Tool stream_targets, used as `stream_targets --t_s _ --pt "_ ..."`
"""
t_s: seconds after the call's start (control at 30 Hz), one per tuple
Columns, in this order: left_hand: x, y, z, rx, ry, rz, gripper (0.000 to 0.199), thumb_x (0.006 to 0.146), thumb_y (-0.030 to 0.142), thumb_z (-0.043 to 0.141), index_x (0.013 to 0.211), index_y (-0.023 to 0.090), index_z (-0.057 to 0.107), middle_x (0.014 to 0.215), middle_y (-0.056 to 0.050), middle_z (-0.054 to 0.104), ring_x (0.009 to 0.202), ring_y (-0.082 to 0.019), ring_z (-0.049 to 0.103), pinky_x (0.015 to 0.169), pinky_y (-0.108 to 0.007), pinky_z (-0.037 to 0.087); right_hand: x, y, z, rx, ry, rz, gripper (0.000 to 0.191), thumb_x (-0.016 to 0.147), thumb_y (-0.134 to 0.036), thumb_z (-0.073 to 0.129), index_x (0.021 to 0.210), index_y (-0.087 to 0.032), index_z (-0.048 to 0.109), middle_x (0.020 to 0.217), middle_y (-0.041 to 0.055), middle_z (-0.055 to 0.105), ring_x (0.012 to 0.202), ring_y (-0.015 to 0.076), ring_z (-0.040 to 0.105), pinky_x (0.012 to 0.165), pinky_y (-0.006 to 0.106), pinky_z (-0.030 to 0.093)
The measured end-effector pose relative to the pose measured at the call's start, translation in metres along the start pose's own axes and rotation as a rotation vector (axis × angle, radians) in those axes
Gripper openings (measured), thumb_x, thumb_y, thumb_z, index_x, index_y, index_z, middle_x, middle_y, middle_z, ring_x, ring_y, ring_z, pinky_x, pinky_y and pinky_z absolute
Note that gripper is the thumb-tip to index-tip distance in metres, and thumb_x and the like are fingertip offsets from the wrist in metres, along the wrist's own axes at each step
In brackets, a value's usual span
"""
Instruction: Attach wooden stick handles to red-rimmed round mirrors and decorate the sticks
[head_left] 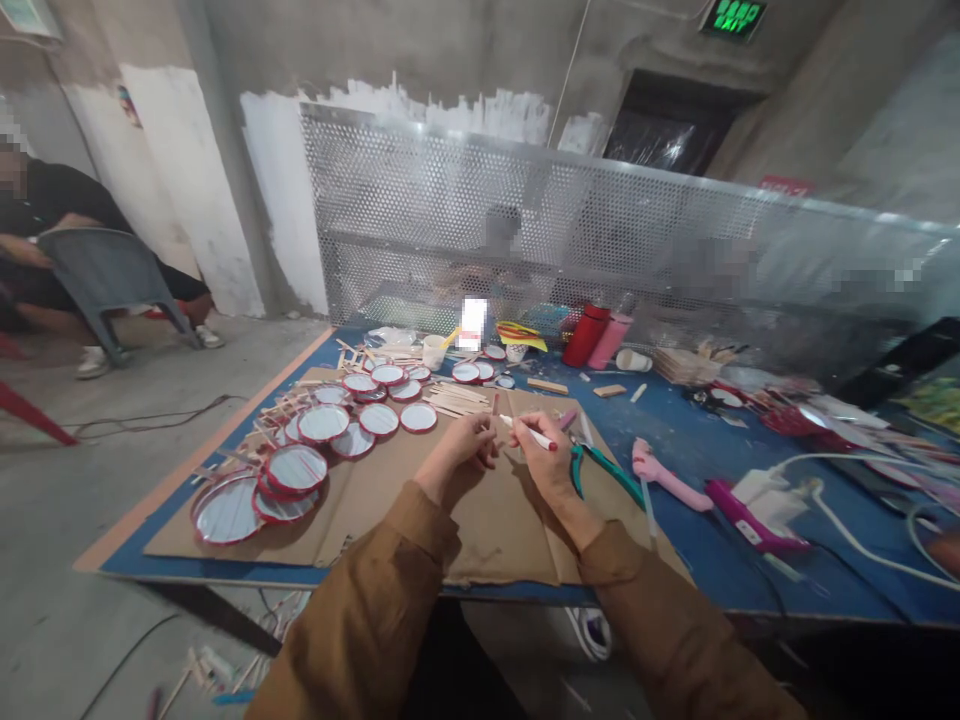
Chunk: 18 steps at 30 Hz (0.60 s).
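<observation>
Above the brown cardboard [480, 520], my left hand [469, 445] pinches a small thin stick with a reddish tip. Close beside it on the right, my right hand [546, 455] is closed around a white marker with a red end [541, 438], its tip pointing at the stick. Several round white discs with red rims [322, 424] lie in overlapping piles on the left of the cardboard. Thin wooden sticks [456, 399] lie behind my hands. Teal-handled pliers [611, 472] rest just right of my right hand.
A pink glue gun [670, 476], a magenta power strip [754, 520] and white cables are at the right. Red [586, 336] and pink [609, 341] bottles, cups and a lit phone [472, 324] stand along the back, before a perforated metal screen [450, 200]. Someone sits at far left.
</observation>
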<state>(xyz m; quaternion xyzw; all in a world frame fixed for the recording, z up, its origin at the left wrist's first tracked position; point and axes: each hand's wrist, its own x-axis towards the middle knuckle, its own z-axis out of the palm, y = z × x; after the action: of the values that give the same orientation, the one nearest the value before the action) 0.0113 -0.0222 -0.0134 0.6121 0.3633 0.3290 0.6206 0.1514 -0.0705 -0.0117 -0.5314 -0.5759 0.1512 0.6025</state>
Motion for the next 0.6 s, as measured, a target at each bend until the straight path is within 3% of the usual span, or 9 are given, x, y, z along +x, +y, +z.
stream_targets --t_s 0.13,0.43,0.6 --pt "-0.001 -0.002 0.0 0.011 0.002 -0.012 0.009 0.086 0.016 0.049 0.076 0.016 0.049 0.056 0.002 0.058 0.041 -0.007 0.055 0.041 -0.015 0.043 -0.002 -0.008 -0.002 -0.068 -0.008 -0.007 0.02 0.084 -0.039 0.059 0.079 -0.019 0.063 0.064 -0.0004 0.067 0.056 0.0153 0.063 0.059 0.026 0.049" --pt "0.0 -0.004 -0.001 0.022 0.008 -0.001 0.01 0.087 0.017 0.045 0.079 0.015 0.05 0.059 0.002 0.057 0.042 -0.008 0.056 0.039 -0.015 0.042 -0.007 -0.013 -0.003 -0.218 -0.073 -0.171 0.022 0.089 -0.035 0.053 0.08 -0.02 0.066 0.072 0.0023 0.069 0.069 0.0177 0.063 0.072 0.029 0.049" --pt "0.002 -0.008 -0.002 0.031 0.038 -0.006 0.011 0.087 0.02 0.049 0.078 0.015 0.052 0.057 0.0 0.059 0.043 -0.008 0.057 0.04 -0.014 0.041 -0.005 -0.017 -0.021 -0.57 -0.285 -0.28 0.022 0.09 -0.022 0.049 0.098 -0.022 0.07 0.098 0.0078 0.074 0.093 0.0223 0.066 0.086 0.033 0.049"
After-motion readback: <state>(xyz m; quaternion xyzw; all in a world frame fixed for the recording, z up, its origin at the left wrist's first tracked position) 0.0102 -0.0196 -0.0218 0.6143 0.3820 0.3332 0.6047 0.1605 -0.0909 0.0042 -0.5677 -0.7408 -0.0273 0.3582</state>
